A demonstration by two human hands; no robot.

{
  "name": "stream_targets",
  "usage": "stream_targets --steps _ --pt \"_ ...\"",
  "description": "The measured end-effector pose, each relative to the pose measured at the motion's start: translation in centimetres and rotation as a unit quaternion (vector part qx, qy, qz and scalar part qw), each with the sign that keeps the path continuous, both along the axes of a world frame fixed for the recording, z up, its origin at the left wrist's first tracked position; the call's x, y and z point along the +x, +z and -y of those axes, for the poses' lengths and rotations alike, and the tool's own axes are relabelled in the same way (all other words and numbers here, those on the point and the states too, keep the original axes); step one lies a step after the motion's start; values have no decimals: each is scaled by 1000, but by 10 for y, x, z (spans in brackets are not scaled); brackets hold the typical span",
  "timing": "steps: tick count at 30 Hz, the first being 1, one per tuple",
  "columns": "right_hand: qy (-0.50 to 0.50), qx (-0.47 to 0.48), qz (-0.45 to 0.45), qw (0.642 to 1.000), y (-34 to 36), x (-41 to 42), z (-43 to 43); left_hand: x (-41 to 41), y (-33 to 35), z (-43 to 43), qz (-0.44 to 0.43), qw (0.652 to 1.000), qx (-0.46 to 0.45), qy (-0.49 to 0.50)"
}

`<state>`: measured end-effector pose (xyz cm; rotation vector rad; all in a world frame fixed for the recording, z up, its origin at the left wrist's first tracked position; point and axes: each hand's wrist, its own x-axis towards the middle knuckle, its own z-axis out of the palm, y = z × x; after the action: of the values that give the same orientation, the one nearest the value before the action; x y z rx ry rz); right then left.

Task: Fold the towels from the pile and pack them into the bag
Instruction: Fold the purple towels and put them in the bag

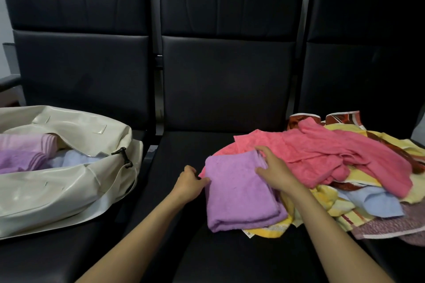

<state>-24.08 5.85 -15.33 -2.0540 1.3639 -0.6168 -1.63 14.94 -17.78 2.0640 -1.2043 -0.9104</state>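
Note:
A folded purple towel (239, 193) lies on the middle black seat, partly on the edge of the towel pile (340, 163). My left hand (188, 182) pinches its left edge. My right hand (273, 167) grips its far right edge, fingers curled over the folded layers. The pile holds a large pink towel on top, with yellow, blue, patterned red and mauve towels under it. The cream bag (57, 188) lies open on the left seat, with folded pink, purple and pale blue towels inside.
Three black padded seats (227, 255) stand in a row with tall backrests (227, 71) behind. A gap separates the left seat from the middle one. A black clip (125, 156) hangs at the bag's zip end.

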Motion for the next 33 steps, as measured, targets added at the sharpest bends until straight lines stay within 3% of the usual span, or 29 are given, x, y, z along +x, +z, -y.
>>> stream_targets --steps 4,10,14,20,29,31,33 --pt "-11 48 -71 996 -12 -9 -5 -2 -4 1 -57 997 54 -18" --pt "-49 26 -73 996 -19 -8 -8 -16 1 1 -150 988 48 6" --pt "-63 21 -81 994 -17 -6 -10 -30 17 1 -338 940 27 41" --pt "-78 24 -79 994 -13 2 -17 -54 38 -4 -491 871 -18 29" --pt "-52 173 145 973 -11 30 -25 -28 82 -20 -623 771 -128 -25" --pt "-29 243 293 924 -15 26 -26 -21 83 -22 -635 759 -140 -19" --pt "-26 321 380 867 -1 29 -31 -15 85 -22 -623 770 -140 2"
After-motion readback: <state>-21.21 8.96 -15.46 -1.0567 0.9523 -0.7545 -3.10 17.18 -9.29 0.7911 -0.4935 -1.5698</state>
